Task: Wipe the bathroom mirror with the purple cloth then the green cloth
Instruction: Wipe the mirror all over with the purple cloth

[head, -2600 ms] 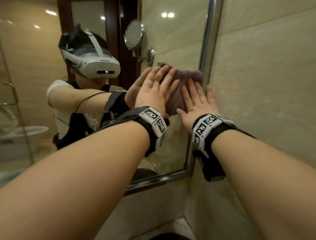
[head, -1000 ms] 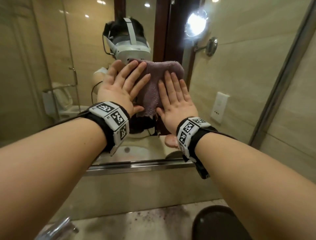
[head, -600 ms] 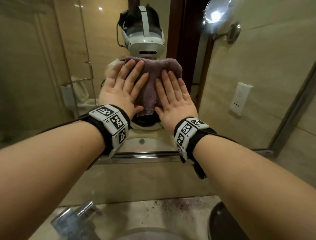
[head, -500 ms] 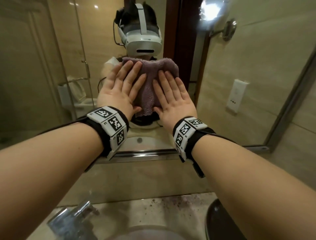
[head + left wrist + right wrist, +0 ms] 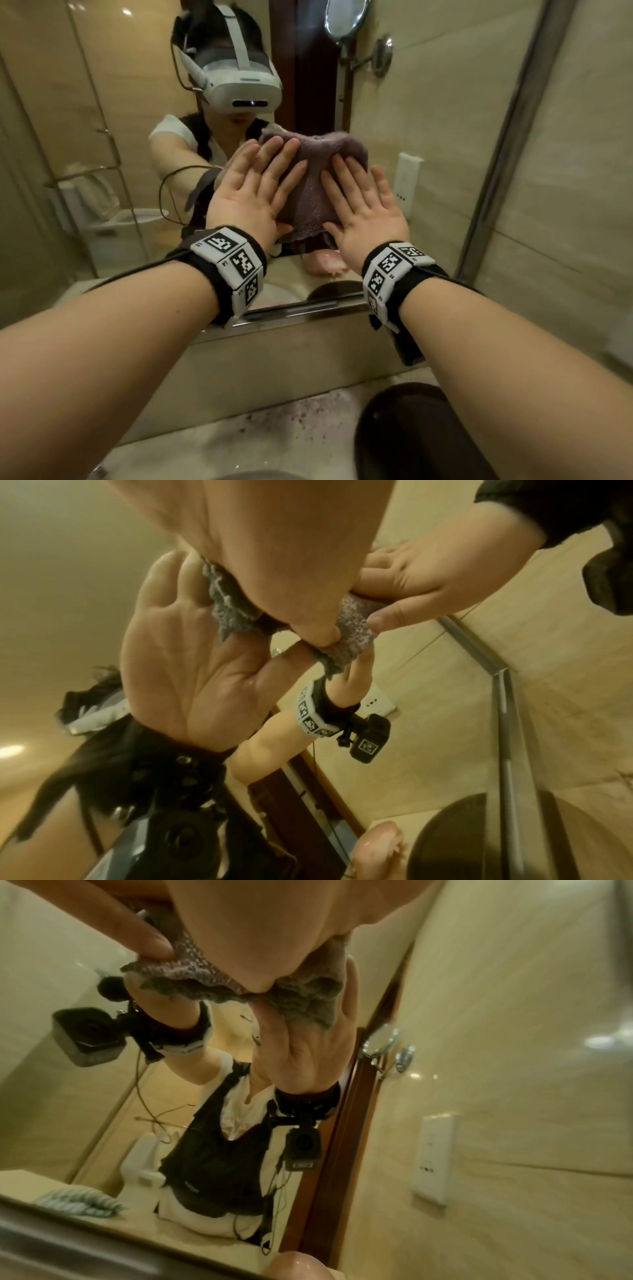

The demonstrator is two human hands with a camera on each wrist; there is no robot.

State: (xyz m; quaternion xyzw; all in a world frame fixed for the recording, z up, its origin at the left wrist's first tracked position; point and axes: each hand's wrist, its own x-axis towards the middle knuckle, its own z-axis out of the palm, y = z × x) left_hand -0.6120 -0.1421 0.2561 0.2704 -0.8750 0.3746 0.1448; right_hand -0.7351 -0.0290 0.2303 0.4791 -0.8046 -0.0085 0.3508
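Both hands are flat against the mirror, and the purple cloth is pressed between them and the glass. The cloth sits in the lower middle part of the mirror, above its metal bottom frame, and it is bunched into folds, wider at the top than at the bottom.

The left hand lies on the left part of the cloth. Its fingers are straight and a little spread, with the tips on the upper edge of the cloth. In the left wrist view the thumb tip presses the lower edge of the cloth to the glass.

The right hand lies on the right part of the cloth, just beside the left one but not touching it in the head view. Its fingers are also straight and slightly apart. In the right wrist view the lower edge of the cloth hangs out in ruffles under the palm.

Each wrist carries a black band with white marker tiles. Below the mirror there is a speckled counter with a dark round object on the right. On the beige wall seen in the glass there is a white socket plate, and above it a small round mirror on an arm.
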